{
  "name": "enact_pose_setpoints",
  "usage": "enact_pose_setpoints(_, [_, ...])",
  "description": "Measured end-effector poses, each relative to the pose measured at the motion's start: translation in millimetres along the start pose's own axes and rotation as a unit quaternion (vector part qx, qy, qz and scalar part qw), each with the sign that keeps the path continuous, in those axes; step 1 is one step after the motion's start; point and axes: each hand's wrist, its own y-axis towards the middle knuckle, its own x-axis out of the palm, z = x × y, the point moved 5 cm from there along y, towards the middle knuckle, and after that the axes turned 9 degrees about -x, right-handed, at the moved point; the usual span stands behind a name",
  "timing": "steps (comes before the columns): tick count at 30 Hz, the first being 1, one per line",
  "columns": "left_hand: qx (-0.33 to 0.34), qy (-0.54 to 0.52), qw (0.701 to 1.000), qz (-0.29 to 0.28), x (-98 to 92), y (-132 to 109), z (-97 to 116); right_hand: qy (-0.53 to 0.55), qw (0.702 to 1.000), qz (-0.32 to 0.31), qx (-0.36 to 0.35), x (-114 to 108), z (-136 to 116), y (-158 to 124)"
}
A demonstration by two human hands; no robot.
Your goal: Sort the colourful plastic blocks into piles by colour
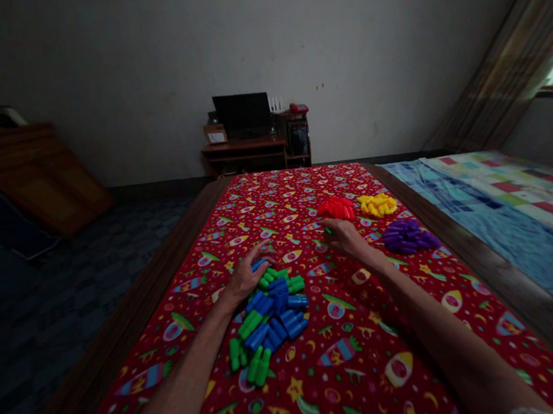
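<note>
A mixed pile of small blue and green plastic building pieces (273, 316) lies on the red patterned cloth (323, 373). At the pile's far left edge, my left hand (248, 272) curves with its fingers apart. A blue building piece (259, 265) shows beneath its fingers, touching or very close to them. Further right and forward, my right hand (347, 238) is closed, fingertips pinching a green building piece (328, 231) that is partly hidden. It is just in front of a heap of red pieces (336, 208).
Beyond my right hand are a heap of yellow pieces (378, 205) and one of purple pieces (409, 237). The table's dark wooden edge (475, 265) runs along the right, next to a bed (460, 214). A desk with a monitor (244, 115) stands against the far wall.
</note>
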Motion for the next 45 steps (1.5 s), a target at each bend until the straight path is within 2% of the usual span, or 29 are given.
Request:
enact_pose_setpoints(3, [0.006,0.003,0.999,0.043,-5.6,1.9,-2.5,-0.044,0.998,-0.025,0.040,-11.1,25.3,-9.3])
enact_pose_setpoints(6, [0.010,0.011,0.996,0.083,-11.7,3.0,-4.8,-0.051,0.998,-0.035,0.021,-10.2,22.4,-10.9])
enact_pose_setpoints(8, [0.005,0.017,0.994,0.107,-14.9,3.2,-6.4,-0.026,0.999,-0.017,-0.027,-4.7,2.4,-7.3])
enact_pose_setpoints(11, [-0.011,0.012,0.994,0.110,-15.3,3.0,-7.8,0.056,0.991,-0.002,-0.123,15.2,-47.1,0.9])
enact_pose_setpoints(15, [-0.020,0.001,0.995,0.097,-13.2,0.5,-7.0,0.140,0.960,-0.045,-0.239,55.3,-112.8,11.2])
enact_pose_setpoints(18, [-0.021,-0.021,0.995,0.090,-12.3,-1.0,-6.7,0.154,0.950,-0.085,-0.259,75.0,-132.3,15.9])
enact_pose_setpoints(20, [-0.022,-0.029,0.996,0.084,-11.5,-1.1,-6.7,0.165,0.948,-0.096,-0.255,76.4,-131.5,17.0])
enact_pose_setpoints(23, [-0.023,-0.012,0.996,0.081,-10.7,-0.6,-6.9,0.175,0.955,-0.072,-0.227,60.1,-114.7,17.7])
enact_pose_setpoints(27, [-0.011,-0.016,0.996,0.084,-10.5,0.4,-8.6,0.082,0.990,-0.002,-0.114,19.5,-65.2,16.4])
enact_pose_setpoints(30, [-0.007,-0.018,0.997,0.081,-10.2,1.5,-9.8,-0.024,0.999,0.024,-0.003,-9.3,-18.3,6.4])
enact_pose_setpoints(33, [-0.005,-0.001,0.997,0.076,-9.8,1.9,-8.1,-0.114,0.988,-0.017,0.107,-21.9,22.7,-10.4])
enact_pose_setpoints(36, [-0.005,0.009,0.997,0.076,-10.1,1.4,-5.3,-0.157,0.971,-0.089,0.160,-20.5,43.4,-23.2])
enact_pose_setpoints(38, [-0.005,0.014,0.997,0.075,-10.2,1.1,-4.0,-0.166,0.968,-0.096,0.160,-20.0,43.2,-24.5])
enact_pose_setpoints(41, [-0.006,0.017,0.997,0.073,-10.3,1.5,-4.5,-0.164,0.978,-0.027,0.124,-23.1,22.8,-16.9])
enact_pose_setpoints(43, [-0.005,0.011,0.997,0.072,-10.6,2.3,-6.0,-0.124,0.990,0.010,0.060,-17.8,-3.5,-8.9])
enact_pose_setpoints(45, [-0.001,0.007,0.997,0.072,-10.9,3.3,-7.9,-0.047,0.998,-0.007,-0.031,-1.7,-37.1,-1.6])
